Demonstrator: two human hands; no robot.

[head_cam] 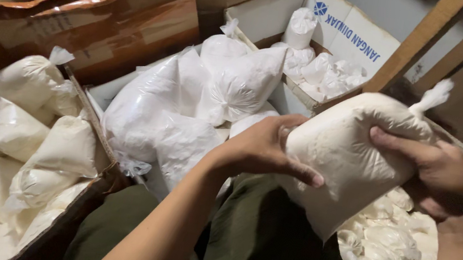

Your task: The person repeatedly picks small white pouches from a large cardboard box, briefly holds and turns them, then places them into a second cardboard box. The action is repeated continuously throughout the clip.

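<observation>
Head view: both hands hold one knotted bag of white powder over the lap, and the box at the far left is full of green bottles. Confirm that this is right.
Not quite. The head view shows the box at the far left filled with knotted bags of pale powder, not green bottles. The rest stands: left hand and right hand both hold one knotted bag of white powder.

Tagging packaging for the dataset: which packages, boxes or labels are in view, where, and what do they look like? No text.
Tied bag: centre right, plump clear plastic, off-white powder, held by left hand and right hand.
White carton: top centre, blue printing and round blue logo, small tied bags inside.
Brown carton: left, cream-filled bags.
White bag pile: centre.
Small bags: lower right.
</observation>
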